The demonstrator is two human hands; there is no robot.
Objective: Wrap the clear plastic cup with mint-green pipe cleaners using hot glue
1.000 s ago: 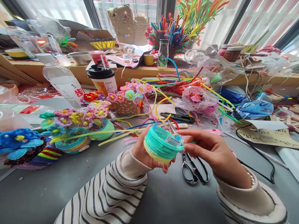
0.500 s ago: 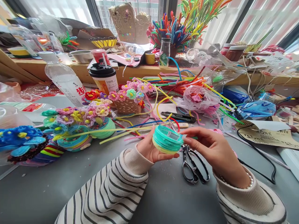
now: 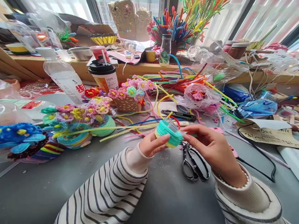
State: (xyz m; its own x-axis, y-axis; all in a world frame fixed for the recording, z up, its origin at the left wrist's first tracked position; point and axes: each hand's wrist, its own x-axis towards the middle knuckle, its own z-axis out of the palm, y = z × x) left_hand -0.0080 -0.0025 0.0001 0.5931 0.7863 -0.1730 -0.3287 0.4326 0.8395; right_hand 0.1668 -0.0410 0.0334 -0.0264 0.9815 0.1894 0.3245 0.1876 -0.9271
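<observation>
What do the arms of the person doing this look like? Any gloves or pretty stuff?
No gloves! Both arms wear off-white sleeves with thin dark stripes and plain, ribbed beige cuffs. Pearly beads peek out at the right cuff.

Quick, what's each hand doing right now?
Left hand: closed, holding the turquoise-and-yellow cup.
Right hand: closed, apparently pinching a turquoise strand beside the cup's rim.

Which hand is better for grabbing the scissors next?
Probably the right hand: the scissors lie beside it, handles toward the person. The left hand is farther away and grips the turquoise pot. The right is busy at the pot's edge, though.
</observation>
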